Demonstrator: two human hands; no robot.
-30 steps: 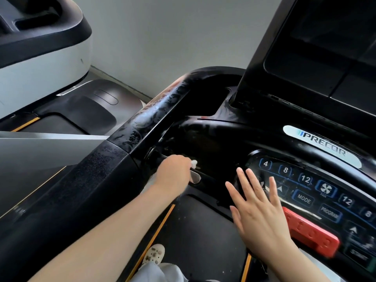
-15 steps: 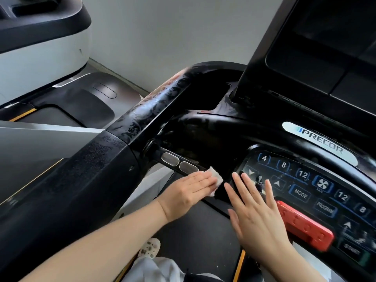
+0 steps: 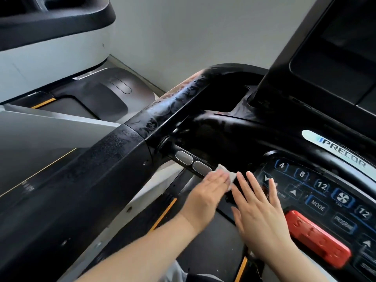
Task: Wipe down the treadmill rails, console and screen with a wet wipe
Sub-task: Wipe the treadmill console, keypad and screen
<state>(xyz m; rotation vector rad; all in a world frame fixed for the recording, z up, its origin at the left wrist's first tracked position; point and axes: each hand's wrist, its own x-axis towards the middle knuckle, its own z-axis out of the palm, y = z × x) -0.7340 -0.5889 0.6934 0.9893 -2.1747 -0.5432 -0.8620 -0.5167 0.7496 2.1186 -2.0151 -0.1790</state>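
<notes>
Two hands over treadmill console. Left rail black, streaked wet, running near-left to far-centre. Screen dark, far right. Keypad right, red stop bar near it. Left hand flat, fingers straight, pressing wipe onto crossbar just right of two silver sensors. Right hand spread wide, fingertips at keypad's left edge, holding nothing.

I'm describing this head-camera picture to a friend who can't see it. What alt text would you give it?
A person's left hand presses a white wet wipe flat against a treadmill's black handlebar, beside two oval metal sensors. The right hand hovers open over the console keypad, near a red stop button; the dark screen rises above.
</notes>
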